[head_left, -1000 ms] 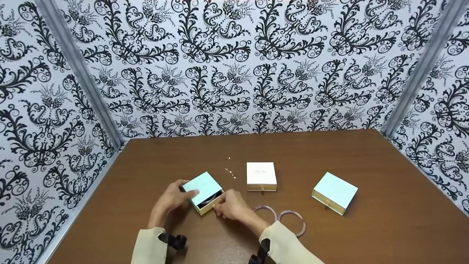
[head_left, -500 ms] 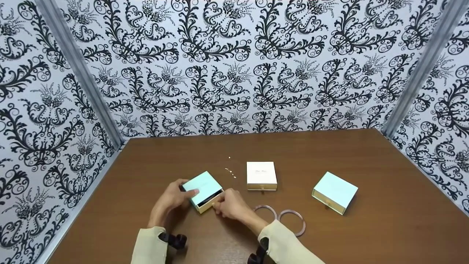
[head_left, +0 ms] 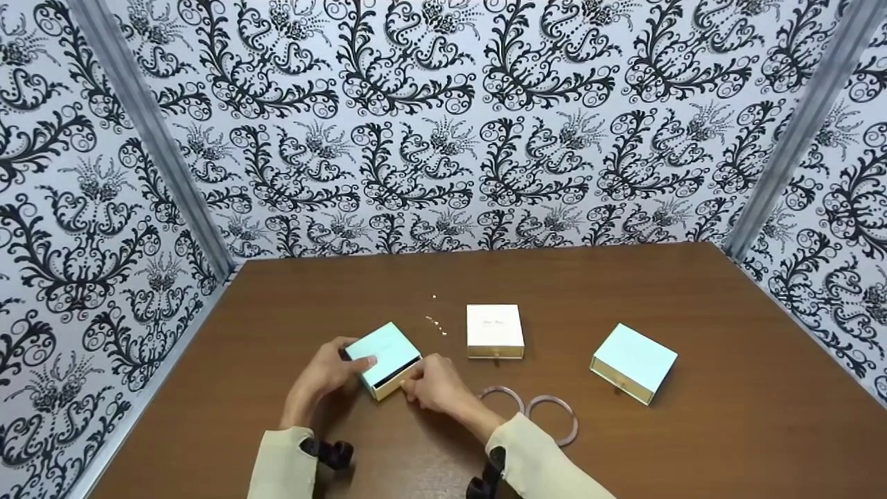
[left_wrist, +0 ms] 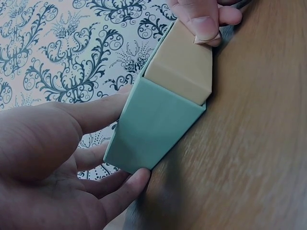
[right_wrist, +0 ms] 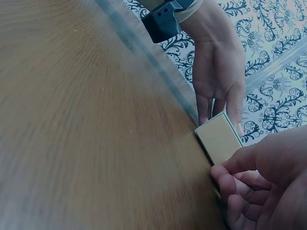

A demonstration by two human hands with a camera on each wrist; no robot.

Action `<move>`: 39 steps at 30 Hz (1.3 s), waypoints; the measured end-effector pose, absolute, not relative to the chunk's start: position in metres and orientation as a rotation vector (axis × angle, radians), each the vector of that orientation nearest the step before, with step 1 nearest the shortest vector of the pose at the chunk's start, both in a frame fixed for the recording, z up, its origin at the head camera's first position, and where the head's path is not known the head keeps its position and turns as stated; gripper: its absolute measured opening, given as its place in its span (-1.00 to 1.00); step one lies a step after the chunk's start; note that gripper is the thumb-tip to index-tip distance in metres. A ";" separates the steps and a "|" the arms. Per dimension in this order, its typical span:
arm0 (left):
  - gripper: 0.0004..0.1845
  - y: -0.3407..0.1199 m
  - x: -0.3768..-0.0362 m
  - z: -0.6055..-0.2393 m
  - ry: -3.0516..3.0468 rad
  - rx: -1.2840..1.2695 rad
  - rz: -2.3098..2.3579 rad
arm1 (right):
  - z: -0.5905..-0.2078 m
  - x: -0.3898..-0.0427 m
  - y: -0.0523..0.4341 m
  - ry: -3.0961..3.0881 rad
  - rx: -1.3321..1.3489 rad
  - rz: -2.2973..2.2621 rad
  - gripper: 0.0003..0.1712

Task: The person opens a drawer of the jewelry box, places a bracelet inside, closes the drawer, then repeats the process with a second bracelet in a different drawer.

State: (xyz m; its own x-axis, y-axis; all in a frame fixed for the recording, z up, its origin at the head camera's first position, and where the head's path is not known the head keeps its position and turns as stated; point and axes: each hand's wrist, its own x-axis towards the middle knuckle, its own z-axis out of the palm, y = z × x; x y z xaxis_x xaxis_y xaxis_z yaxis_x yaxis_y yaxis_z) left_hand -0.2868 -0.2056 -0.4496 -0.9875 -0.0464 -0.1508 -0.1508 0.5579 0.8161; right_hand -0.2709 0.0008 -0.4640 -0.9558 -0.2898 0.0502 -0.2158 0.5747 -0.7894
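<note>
My left hand [head_left: 326, 374] grips a mint-green drawer box [head_left: 385, 352], thumb on its top and the other fingers round its far left side and base. The box's cream drawer [left_wrist: 180, 67] stands slightly out of the sleeve, leaving a narrow dark strip along the top in the head view. At the drawer's front, my right hand [head_left: 436, 384] pinches a small pull tab [left_wrist: 207, 40] between thumb and finger. The drawer's contents are hidden under the sleeve. Two pale lilac bangles [head_left: 575, 423] lie on the table beside my right forearm, which partly covers one of them.
A white drawer box [head_left: 495, 326] sits on the brown table [head_left: 312, 298] right of the held one. Farther right is another mint box [head_left: 634, 359]. Small white bits [head_left: 436, 324] are scattered behind. Patterned walls [head_left: 443, 138] enclose the table's back and sides.
The drawer has slid farther into its sleeve, pressed by the right hand. A dark, shiny curved object seen inside earlier is now covered. The left hand stays in place.
</note>
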 end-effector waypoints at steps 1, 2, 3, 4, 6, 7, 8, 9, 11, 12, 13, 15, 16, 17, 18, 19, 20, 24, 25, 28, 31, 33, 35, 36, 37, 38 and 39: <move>-0.36 -0.205 -0.287 -0.449 2.674 -0.170 1.414 | -0.464 -0.271 0.001 2.713 -0.437 -1.345 -0.71; -0.36 -0.205 -0.287 -0.449 2.675 -0.170 1.413 | -0.465 -0.271 0.001 2.712 -0.437 -1.351 -0.71; -0.36 -0.205 -0.287 -0.450 2.677 -0.171 1.410 | -0.465 -0.271 0.001 2.709 -0.439 -1.359 -0.71; -0.36 -0.205 -0.287 -0.450 2.678 -0.170 1.409 | -0.466 -0.272 0.001 2.706 -0.439 -1.366 -0.71; -0.37 -0.205 -0.287 -0.449 2.682 -0.172 1.410 | -0.466 -0.272 0.000 2.699 -0.440 -1.379 -0.72; -0.38 -0.205 -0.287 -0.449 2.684 -0.164 1.420 | -0.466 -0.272 0.000 2.703 -0.439 -1.381 -0.72; -0.39 -0.205 -0.288 -0.449 2.686 -0.157 1.430 | -0.466 -0.272 0.000 2.709 -0.437 -1.379 -0.73; -0.40 -0.204 -0.288 -0.449 2.690 -0.146 1.438 | -0.466 -0.272 0.000 2.716 -0.436 -1.377 -0.73; -0.42 -0.204 -0.288 -0.449 2.691 -0.129 1.458 | -0.466 -0.273 0.000 2.740 -0.432 -1.365 -0.73; -0.43 -0.204 -0.288 -0.448 2.691 -0.122 1.465 | -0.466 -0.273 0.000 2.750 -0.429 -1.363 -0.74; -0.43 -0.205 -0.289 -0.449 2.692 -0.113 1.467 | -0.466 -0.273 0.000 2.760 -0.426 -1.357 -0.74; -0.43 -0.205 -0.289 -0.449 2.690 -0.121 1.459 | -0.466 -0.273 0.000 2.763 -0.428 -1.358 -0.74; -0.43 -0.205 -0.288 -0.449 2.687 -0.129 1.457 | -0.466 -0.273 0.000 2.759 -0.426 -1.364 -0.74; -0.42 -0.205 -0.288 -0.449 2.685 -0.136 1.451 | -0.467 -0.273 -0.001 2.751 -0.423 -1.373 -0.75; -0.42 -0.205 -0.288 -0.449 2.685 -0.139 1.448 | -0.467 -0.273 -0.001 2.745 -0.421 -1.377 -0.75; -0.42 -0.205 -0.288 -0.449 2.686 -0.141 1.443 | -0.467 -0.273 -0.001 2.737 -0.416 -1.383 -0.76; -0.42 -0.206 -0.288 -0.449 2.685 -0.145 1.441 | -0.467 -0.273 -0.001 2.729 -0.410 -1.390 -0.77; -0.43 -0.205 -0.288 -0.449 2.690 -0.145 1.426 | -0.466 -0.274 -0.002 2.708 -0.378 -1.399 -0.76; -0.43 -0.205 -0.288 -0.449 2.692 -0.145 1.422 | -0.465 -0.275 -0.002 2.705 -0.370 -1.399 -0.76; -0.42 -0.205 -0.288 -0.448 2.695 -0.135 1.420 | -0.465 -0.275 -0.003 2.703 -0.355 -1.402 -0.77; -0.41 -0.205 -0.287 -0.448 2.693 -0.134 1.426 | -0.465 -0.275 -0.003 2.695 -0.341 -1.419 -0.78; -0.41 -0.205 -0.287 -0.448 2.684 -0.139 1.435 | -0.465 -0.275 -0.004 2.691 -0.340 -1.434 -0.79; -0.39 -0.205 -0.287 -0.448 2.680 -0.133 1.440 | -0.466 -0.275 -0.005 2.696 -0.343 -1.439 -0.80; -0.39 -0.206 -0.287 -0.448 2.677 -0.130 1.442 | -0.466 -0.275 -0.005 2.709 -0.348 -1.430 -0.80; -0.38 -0.206 -0.286 -0.448 2.675 -0.123 1.443 | -0.467 -0.275 -0.005 2.738 -0.349 -1.398 -0.80; -0.38 -0.206 -0.286 -0.448 2.675 -0.117 1.442 | -0.467 -0.275 -0.005 2.771 -0.350 -1.362 -0.80; -0.38 -0.206 -0.286 -0.447 2.676 -0.111 1.440 | -0.468 -0.275 -0.006 2.803 -0.350 -1.324 -0.81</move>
State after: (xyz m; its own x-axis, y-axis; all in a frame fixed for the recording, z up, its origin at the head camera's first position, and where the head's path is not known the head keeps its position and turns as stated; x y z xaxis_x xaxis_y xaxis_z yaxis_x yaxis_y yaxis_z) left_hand -0.2863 -0.2058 -0.4475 -0.9923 -0.0167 -0.1231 -0.1119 0.5497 0.8278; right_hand -0.2746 -0.0056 -0.4677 -0.9746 -0.2110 0.0751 -0.1920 0.6148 -0.7649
